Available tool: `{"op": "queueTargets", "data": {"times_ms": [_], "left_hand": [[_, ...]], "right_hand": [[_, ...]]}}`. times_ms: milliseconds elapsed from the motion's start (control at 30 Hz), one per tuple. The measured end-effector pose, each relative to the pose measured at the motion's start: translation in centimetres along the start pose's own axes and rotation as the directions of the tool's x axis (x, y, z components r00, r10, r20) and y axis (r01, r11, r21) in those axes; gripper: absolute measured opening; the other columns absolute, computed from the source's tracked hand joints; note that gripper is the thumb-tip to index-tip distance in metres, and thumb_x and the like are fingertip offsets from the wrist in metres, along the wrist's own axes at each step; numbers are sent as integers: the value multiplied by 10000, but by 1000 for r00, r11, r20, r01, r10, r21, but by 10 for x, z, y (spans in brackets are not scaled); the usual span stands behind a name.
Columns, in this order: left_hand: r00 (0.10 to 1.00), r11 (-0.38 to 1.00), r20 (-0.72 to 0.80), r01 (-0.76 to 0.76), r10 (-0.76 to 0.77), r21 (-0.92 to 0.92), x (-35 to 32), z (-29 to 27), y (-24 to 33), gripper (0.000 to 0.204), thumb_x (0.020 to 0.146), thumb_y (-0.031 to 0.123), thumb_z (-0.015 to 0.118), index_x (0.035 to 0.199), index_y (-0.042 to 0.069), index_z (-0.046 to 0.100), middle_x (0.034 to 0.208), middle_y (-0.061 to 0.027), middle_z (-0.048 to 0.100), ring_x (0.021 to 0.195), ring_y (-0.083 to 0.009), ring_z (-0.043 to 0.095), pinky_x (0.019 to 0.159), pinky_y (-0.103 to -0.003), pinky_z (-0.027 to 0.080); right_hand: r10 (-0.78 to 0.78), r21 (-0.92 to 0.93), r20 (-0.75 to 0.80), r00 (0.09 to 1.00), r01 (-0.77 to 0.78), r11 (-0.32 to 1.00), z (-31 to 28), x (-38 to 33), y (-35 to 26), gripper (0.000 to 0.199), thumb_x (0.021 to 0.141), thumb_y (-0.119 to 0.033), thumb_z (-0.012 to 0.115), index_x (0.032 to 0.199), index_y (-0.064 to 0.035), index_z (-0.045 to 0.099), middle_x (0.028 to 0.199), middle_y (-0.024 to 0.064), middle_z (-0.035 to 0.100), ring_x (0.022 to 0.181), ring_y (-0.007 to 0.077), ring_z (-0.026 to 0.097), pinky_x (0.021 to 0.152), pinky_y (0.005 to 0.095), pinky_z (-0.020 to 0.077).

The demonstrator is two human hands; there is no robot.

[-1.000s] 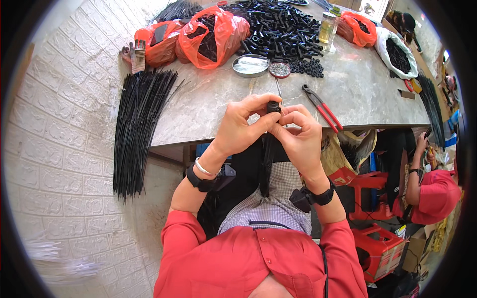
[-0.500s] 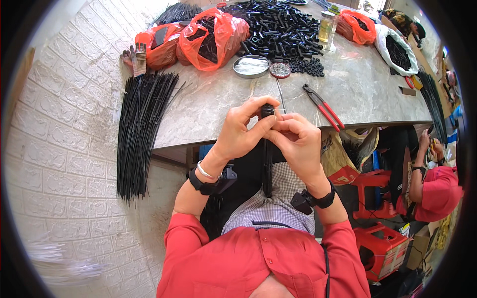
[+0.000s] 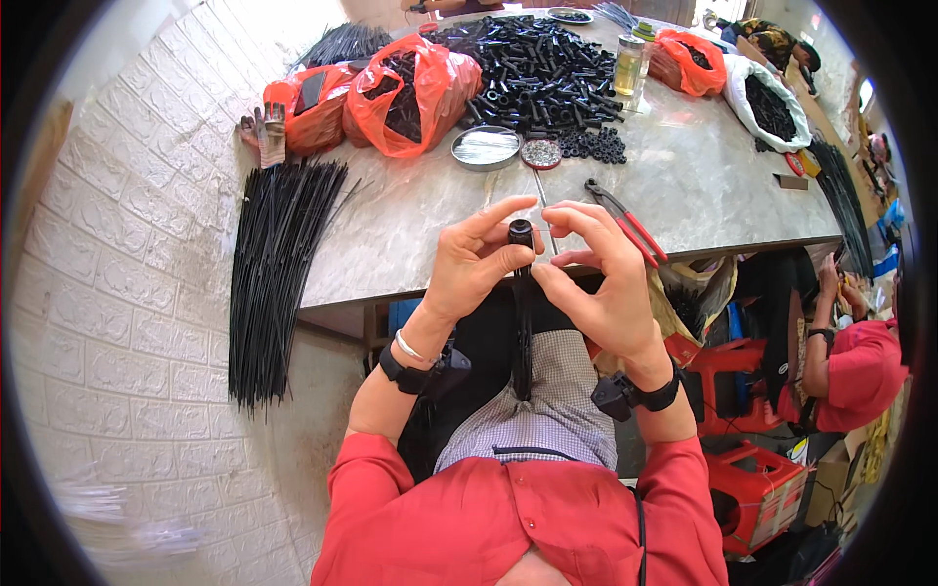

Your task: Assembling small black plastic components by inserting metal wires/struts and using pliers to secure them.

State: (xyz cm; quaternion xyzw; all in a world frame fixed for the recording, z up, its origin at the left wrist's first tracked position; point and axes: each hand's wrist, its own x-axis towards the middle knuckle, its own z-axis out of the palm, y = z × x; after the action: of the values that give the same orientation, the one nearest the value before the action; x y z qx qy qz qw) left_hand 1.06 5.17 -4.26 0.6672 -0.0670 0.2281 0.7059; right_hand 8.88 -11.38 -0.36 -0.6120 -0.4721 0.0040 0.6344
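Observation:
My left hand (image 3: 472,259) holds the top of an upright bundle of thin black rods (image 3: 524,337), thumb in front and index finger stretched out above. A round black collar with a hollow top (image 3: 521,232) caps the bundle, whose lower end hangs over my lap. Just to the right is my right hand (image 3: 611,278), its thumb and fingers spread apart around a gap. A fine pale wire (image 3: 539,231) shows beside the collar; whether the right fingertips touch it is too small to tell.
On the stone-topped table (image 3: 401,220) are a heap of black tubular parts (image 3: 537,68), a round tin of pale wires (image 3: 486,147), a small red-rimmed dish (image 3: 540,152) and red-handled pliers (image 3: 640,234). Black rods (image 3: 283,283) overhang the left edge. Another person (image 3: 865,376) sits at right.
My right fingers have spread and drawn back to the right from the collar, uncovering its top. My left index finger has lifted off the collar. The view has shifted slightly.

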Motion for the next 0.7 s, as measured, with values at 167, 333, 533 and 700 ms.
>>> {"op": "queueTargets", "data": {"times_ms": [167,333,533,700], "left_hand": [[999,966,2,39,-40,-254,0,12,-4,724,774,104,768,1387,-10,398,905,-100,670,845,-139,636,746,-240,515],[994,898,78,105,-79,-427,0,26,-5,735,770,133,779,1382,-14,399,889,-92,676,836,-135,642,743,-238,513],[991,832,125,101,-38,-545,-1,46,-7,675,805,143,751,1363,-29,414,929,-60,689,831,-112,644,755,-231,499],[999,861,24,44,-37,-507,-9,62,-9,428,835,170,724,1196,-13,587,933,-49,675,837,-109,629,728,-230,487]], "right_hand": [[-4,-287,128,992,41,957,-15,1,-7,447,699,-248,812,1037,-20,629,1020,118,612,830,240,638,663,313,532],[-108,-393,137,985,154,907,-26,-3,-9,399,707,-289,787,974,-29,644,931,104,627,805,263,629,644,329,503],[-179,-629,181,967,254,735,-39,-13,-36,268,768,-249,724,933,-54,647,849,63,612,776,241,617,608,348,495],[-211,-767,191,959,280,578,-38,-26,-56,171,794,-183,683,910,-63,642,813,46,592,754,223,608,588,342,498]]}}
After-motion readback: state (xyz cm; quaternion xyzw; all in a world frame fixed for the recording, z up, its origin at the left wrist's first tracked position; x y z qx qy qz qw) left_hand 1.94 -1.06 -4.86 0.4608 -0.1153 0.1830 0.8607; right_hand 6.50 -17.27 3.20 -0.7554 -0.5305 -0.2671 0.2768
